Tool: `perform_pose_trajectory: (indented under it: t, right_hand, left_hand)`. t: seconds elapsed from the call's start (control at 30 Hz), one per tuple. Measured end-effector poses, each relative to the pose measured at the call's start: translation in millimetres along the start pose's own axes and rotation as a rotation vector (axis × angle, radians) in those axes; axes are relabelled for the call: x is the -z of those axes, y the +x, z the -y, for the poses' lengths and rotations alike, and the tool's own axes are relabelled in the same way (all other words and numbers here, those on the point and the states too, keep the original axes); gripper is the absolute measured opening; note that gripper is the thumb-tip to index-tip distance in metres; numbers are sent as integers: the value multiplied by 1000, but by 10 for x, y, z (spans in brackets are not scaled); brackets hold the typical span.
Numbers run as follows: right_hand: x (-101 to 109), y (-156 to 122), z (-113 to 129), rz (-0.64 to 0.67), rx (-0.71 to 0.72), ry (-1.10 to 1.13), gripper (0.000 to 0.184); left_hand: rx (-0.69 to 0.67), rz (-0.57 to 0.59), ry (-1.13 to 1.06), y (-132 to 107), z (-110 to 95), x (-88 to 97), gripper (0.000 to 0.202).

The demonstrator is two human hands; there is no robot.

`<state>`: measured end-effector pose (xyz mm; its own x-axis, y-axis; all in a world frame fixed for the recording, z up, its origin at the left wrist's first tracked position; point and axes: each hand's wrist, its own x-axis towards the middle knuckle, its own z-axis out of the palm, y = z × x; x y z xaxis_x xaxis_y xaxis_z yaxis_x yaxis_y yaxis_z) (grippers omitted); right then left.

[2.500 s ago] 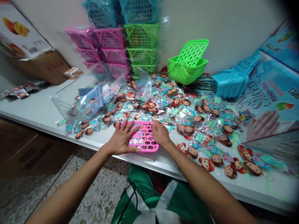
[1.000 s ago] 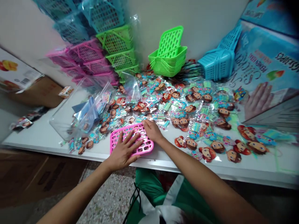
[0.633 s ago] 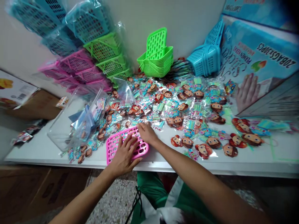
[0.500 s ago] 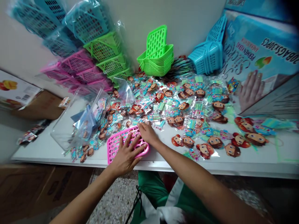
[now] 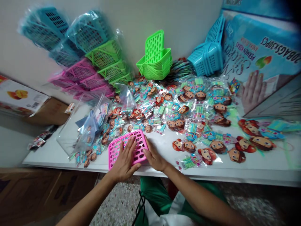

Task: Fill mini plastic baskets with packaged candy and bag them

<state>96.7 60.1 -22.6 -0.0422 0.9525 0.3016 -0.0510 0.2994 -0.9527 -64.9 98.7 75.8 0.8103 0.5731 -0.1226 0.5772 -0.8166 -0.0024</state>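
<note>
A pink plastic basket [image 5: 113, 156] with a perforated lid sits near the table's front edge, lid side up. My left hand [image 5: 125, 161] lies flat on the lid, fingers stretched out and slightly apart. At the basket's right edge, my right hand [image 5: 155, 157] holds the side, its thumb over the lid's rim and its fingers along the far right corner. The basket's inside is hidden under the lid and hands. Just beyond it lie many small clear packets [image 5: 136, 114] with cartoon-face cards.
Stacked wrapped baskets [image 5: 90, 31] in blue, pink and green rise at the back left. Green baskets [image 5: 157, 67] and blue baskets [image 5: 208, 58] stand along the wall. A clear plastic box [image 5: 68, 138] is to the left; a large printed carton [image 5: 265, 66] is at the right.
My right hand has slid from the basket's far edge to its right side, thumb now on the rim. My left hand stays on the lid, its fingers closer together.
</note>
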Motion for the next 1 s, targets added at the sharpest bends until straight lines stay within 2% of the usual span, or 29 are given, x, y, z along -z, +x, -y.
perform_pose_trajectory:
  t: [0.17,0.3,0.37,0.5,0.67,0.8,1.0]
  right_hand:
    - [61,75,58,-42,-84,109,58]
    - [214,465,43,-176,-338,226,42]
    - [242,704,15,-210,-411,234,40]
    - [210,971,0,-126,-434,238,35]
    - [197,954,62,-129,-447,221,30]
    - [242,1017,94,-28,-583,325,33]
    - [252,1174,57,57,-641,253,34]
  left_hand:
    - [32,2,78,11,-24,2,63]
    - [42,5,72,16,-30,30,61]
    - [46,4,55,9,-26,37,60]
    - [57,9,6,-11,-14,29,63]
    - [51,5,-37,-33,-8,8,69]
    - [48,-10,-66,-48,-6,1,73]
    - [68,-54,-123,-66,11,12,70]
